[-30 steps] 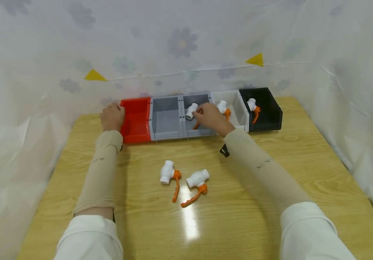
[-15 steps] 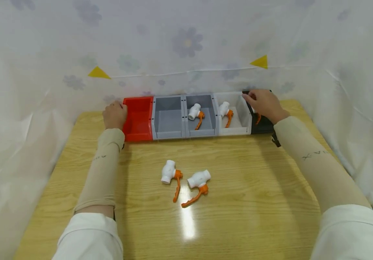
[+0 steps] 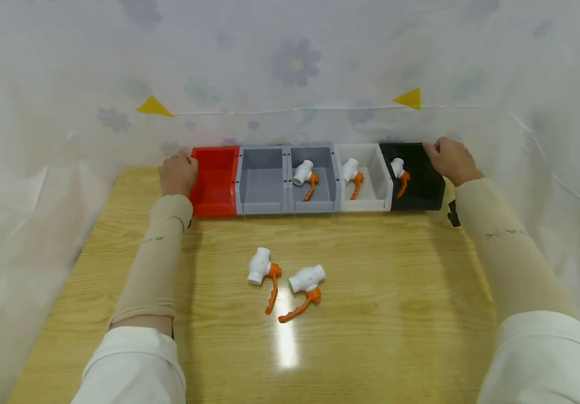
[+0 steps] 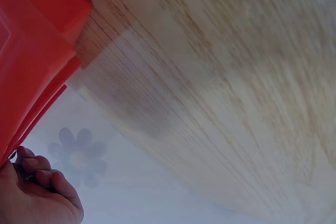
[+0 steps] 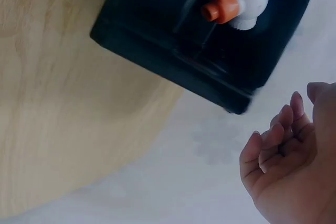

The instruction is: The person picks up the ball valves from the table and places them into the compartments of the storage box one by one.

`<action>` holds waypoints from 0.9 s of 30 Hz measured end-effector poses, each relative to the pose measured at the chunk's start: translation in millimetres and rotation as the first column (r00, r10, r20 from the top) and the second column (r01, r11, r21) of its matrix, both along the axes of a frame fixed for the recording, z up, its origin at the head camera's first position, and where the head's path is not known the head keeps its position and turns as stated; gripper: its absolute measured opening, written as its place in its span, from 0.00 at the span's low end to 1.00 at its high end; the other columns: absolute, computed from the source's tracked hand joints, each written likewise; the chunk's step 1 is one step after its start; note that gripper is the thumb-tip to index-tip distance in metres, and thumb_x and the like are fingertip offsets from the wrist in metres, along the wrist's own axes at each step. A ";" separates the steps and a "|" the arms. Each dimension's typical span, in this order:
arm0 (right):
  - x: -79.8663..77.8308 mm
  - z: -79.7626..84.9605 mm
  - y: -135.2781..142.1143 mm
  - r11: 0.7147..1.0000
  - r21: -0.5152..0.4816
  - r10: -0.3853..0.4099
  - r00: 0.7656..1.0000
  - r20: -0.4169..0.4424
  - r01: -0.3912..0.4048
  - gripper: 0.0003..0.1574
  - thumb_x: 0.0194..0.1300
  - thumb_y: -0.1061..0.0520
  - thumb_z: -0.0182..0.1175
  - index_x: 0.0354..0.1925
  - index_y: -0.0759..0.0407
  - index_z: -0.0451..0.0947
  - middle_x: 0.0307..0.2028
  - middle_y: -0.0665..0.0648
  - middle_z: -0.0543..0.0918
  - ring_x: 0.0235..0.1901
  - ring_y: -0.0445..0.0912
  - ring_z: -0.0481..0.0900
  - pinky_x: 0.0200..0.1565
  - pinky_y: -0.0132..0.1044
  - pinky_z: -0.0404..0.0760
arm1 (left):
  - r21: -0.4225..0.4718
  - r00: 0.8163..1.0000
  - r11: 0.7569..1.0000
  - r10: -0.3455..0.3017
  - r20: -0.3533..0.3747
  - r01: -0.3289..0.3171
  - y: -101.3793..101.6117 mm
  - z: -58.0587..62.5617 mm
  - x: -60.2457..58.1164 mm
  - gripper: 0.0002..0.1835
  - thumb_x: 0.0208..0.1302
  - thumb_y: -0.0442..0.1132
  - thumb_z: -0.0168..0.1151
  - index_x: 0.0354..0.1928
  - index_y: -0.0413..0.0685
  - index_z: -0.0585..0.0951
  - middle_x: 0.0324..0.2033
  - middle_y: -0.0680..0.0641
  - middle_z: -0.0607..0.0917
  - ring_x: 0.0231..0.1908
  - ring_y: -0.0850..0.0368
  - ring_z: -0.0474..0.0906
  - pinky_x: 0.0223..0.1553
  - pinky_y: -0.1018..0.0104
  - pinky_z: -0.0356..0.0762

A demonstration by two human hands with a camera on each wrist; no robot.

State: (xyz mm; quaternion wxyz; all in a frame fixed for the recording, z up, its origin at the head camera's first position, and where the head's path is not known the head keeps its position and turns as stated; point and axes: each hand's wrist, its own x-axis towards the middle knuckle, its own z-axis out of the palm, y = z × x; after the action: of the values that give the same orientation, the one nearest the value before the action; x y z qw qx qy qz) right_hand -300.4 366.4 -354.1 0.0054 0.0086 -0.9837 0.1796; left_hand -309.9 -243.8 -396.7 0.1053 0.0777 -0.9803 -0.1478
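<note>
My left hand (image 3: pixel 177 175) grips the outer edge of the red bin (image 3: pixel 214 209), fingers curled at its corner in the left wrist view. At the other end of the row, my right hand (image 3: pixel 452 160) is beside the black bin (image 3: pixel 428 193). The right wrist view shows that hand's fingers (image 5: pixel 283 121) loosely bent, holding nothing, a small gap from the bin's corner. A white ball valve (image 3: pixel 399 168) with an orange lever lies in the black bin. Similar valves lie in the white bin (image 3: pixel 378 203) and the right grey bin (image 3: pixel 315 206).
The left grey bin (image 3: pixel 263 188) joins the red bin in the row. Two more ball valves, a left one (image 3: pixel 259 266) and a right one (image 3: pixel 306 279), lie on the wooden table (image 3: pixel 370 314). A flowered sheet (image 3: pixel 249 67) hangs right behind the bins.
My right hand has moved right from over the right grey bin, past the black bin to its outer side, uncovering the valves. My left hand has stayed at the red bin.
</note>
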 end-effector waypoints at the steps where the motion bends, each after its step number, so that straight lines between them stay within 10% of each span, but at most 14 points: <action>1: -2.0 -3.5 3.0 1.000 -0.012 -0.007 1.000 0.024 0.007 0.34 0.70 0.36 0.33 0.22 0.61 0.59 0.13 0.55 0.60 0.13 0.49 0.59 0.20 0.43 0.61 | 0.000 1.000 1.000 0.001 -0.001 -0.001 0.5 0.2 1.0 0.23 0.69 0.44 0.30 0.38 0.32 0.71 0.39 0.31 0.76 0.40 0.32 0.71 0.45 0.39 0.66; 14: -15.8 -36.7 18.0 0.990 -0.108 -0.077 0.993 0.089 0.087 0.42 0.71 0.42 0.21 0.55 0.83 0.49 0.49 0.83 0.61 0.50 0.73 0.62 0.52 0.62 0.59 | 0.001 1.000 1.000 0.005 -0.020 -0.005 4.7 3.0 14.7 0.21 0.68 0.43 0.34 0.37 0.31 0.72 0.39 0.29 0.77 0.40 0.30 0.72 0.44 0.38 0.67; 27: -1.2 -38.0 12.0 0.995 -0.023 -0.091 0.978 0.186 0.097 0.54 0.67 0.36 0.12 0.61 0.85 0.42 0.54 0.85 0.57 0.50 0.76 0.61 0.49 0.66 0.61 | 0.014 0.998 1.000 0.021 -0.051 -0.021 -3.9 -9.3 16.5 0.21 0.67 0.43 0.35 0.36 0.33 0.73 0.38 0.31 0.78 0.39 0.31 0.73 0.43 0.39 0.68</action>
State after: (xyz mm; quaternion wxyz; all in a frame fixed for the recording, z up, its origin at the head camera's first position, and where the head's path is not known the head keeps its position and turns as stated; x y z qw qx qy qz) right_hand -301.7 378.4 -392.1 -0.0774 -0.0548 -0.9762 0.1948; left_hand -293.4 -247.6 -405.9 0.1314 0.0849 -0.9754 -0.1552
